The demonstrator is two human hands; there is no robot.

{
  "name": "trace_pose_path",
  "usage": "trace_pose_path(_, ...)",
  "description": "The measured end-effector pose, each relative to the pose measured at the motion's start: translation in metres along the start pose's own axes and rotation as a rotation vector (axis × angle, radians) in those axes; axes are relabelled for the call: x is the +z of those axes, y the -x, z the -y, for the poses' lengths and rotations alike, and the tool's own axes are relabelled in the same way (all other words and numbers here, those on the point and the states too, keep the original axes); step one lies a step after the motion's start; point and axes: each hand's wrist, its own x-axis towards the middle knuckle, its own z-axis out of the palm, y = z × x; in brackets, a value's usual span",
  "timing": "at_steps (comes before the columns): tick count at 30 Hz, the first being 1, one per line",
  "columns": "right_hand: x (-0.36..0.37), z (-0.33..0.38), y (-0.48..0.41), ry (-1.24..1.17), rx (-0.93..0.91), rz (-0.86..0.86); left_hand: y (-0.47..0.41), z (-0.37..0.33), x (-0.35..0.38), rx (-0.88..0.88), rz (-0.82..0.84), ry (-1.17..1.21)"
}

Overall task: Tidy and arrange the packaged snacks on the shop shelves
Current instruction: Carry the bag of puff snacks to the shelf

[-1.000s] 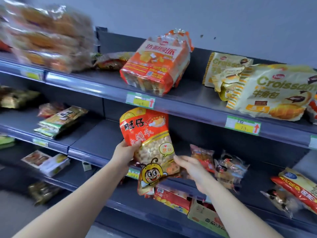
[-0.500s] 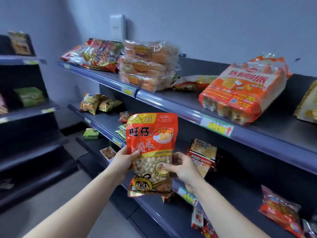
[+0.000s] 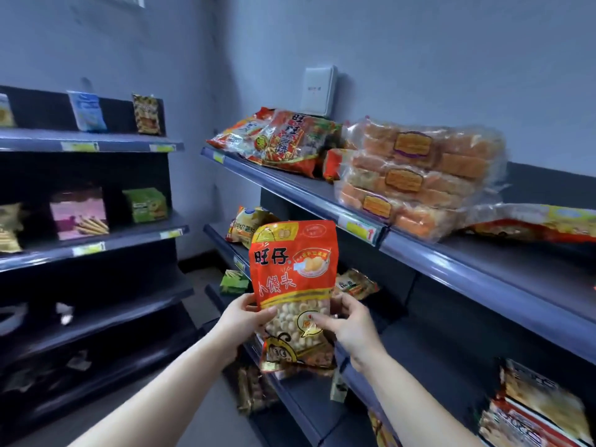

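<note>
I hold a red and yellow snack bag (image 3: 292,272) with a clear window of small round biscuits upright in front of the right-hand shelves. My left hand (image 3: 243,319) grips its left edge, thumb on the front. My right hand (image 3: 350,324) grips its right edge with curled fingers. The bag hangs in the air below the top shelf (image 3: 419,250) and in front of the middle shelves. Red snack bags (image 3: 283,140) lie in a pile at the top shelf's left end.
Stacked clear packs of orange cakes (image 3: 416,179) fill the top shelf beside the red bags. Lower right shelves hold scattered packets (image 3: 535,411). A second shelf unit (image 3: 93,240) on the left carries boxes and bags. A white wall box (image 3: 319,90) hangs above.
The view has swung left along the aisle, bringing the left shelf unit and corner into sight. Both hands still hold the bag, now with the right hand gripping it more fully.
</note>
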Motion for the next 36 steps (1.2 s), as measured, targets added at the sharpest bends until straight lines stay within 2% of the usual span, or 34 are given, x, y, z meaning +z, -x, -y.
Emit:
trace_pose_path(10, 0.083, 0.047, -0.117, 0.0, -0.142, -0.057, -0.109, -0.042, -0.078, 0.109, -0.045, -0.001)
trace_pose_path(16, 0.104, 0.076, -0.186, -0.127, -0.194, -0.099, -0.176, -0.077, -0.09, 0.236, -0.078, -0.007)
trace_pose_path(21, 0.111, 0.085, -0.218, -0.161, -0.185, -0.157, -0.213, -0.093, -0.093, 0.246, -0.11, 0.016)
trace_pose_path(28, 0.111, 0.104, -0.213, -0.201, -0.201, -0.294, -0.224, -0.121, -0.084, 0.282, -0.034, 0.066)
trace_pose_path(36, 0.085, 0.125, -0.146, -0.149, -0.272, -0.4, -0.194, -0.135, -0.051, 0.366, 0.042, 0.085)
